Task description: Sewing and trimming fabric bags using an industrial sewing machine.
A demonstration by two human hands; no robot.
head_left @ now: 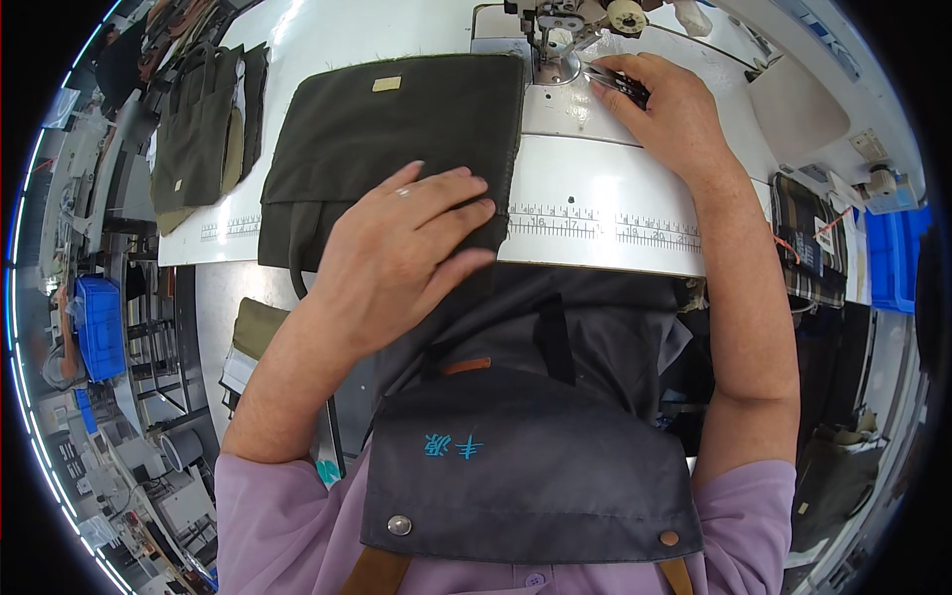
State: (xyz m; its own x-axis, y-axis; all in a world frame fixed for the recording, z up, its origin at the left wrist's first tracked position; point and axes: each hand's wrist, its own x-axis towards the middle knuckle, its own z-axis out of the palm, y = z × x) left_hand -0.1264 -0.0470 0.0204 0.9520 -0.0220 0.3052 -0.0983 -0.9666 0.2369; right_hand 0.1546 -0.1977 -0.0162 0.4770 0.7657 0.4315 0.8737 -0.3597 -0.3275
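Tabletop, white and glossy, is carrying a dark green fabric piece, which is lying flat just left of the needle area of a sewing machine. The step in hand is seemingly thread trimming and positioning around the seam; the next move is probably calling for keeping the cloth smooth and its edge clear of the blades. Of the 2 hands, the left hand is resting open on the piece's lower right part, fingers loosely spread, gripping nothing. The right hand is gripping small black-handled snips, their metal tips pointing left near a round, shiny needle plate; whether they are touching it, I cannot tell. The cloth is looking matte and sturdy, roughly rectangular, its top edge fraying. A narrow strap is hanging at lower left; 1 cream, rectangular label is sitting near the top.
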